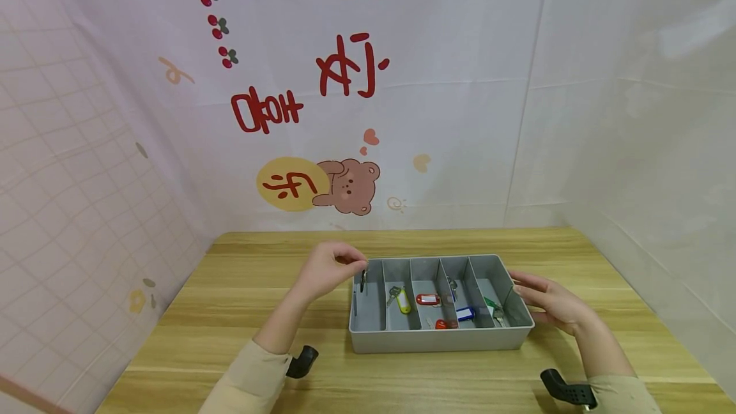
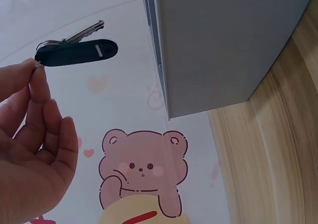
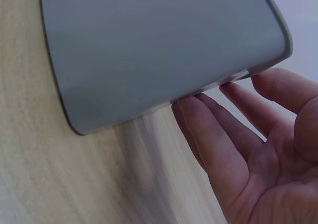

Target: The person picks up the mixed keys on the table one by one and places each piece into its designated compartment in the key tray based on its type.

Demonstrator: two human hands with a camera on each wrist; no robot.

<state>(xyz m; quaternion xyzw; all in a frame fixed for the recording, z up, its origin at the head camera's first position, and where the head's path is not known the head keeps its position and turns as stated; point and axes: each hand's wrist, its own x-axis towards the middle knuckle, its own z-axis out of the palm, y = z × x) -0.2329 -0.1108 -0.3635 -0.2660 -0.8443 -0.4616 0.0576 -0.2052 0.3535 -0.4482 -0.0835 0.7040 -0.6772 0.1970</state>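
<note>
Between thumb and fingertips, my left hand (image 1: 331, 271) pinches the ring of a key with a dark oval key tag (image 2: 79, 53). Tag and key hang over the leftmost compartment of a grey divided tray (image 1: 437, 341). At the tray's right end, my right hand (image 1: 551, 301) touches the wall with extended, slightly bent fingers (image 3: 213, 147). Inside the tray, a yellow key tag (image 1: 404, 301) lies with its key in the second compartment from the left. Red key tags (image 1: 427, 299) sit in the middle one, a blue key tag (image 1: 466, 314) in the fourth, and a green key tag (image 1: 491, 303) at far right.
The tray stands on a wooden table (image 1: 259, 312), its long side facing me. Behind the table hangs a white printed cloth (image 1: 460, 114) with a bear figure. Black wrist mounts (image 1: 301, 361) sit on both forearms near the sleeves.
</note>
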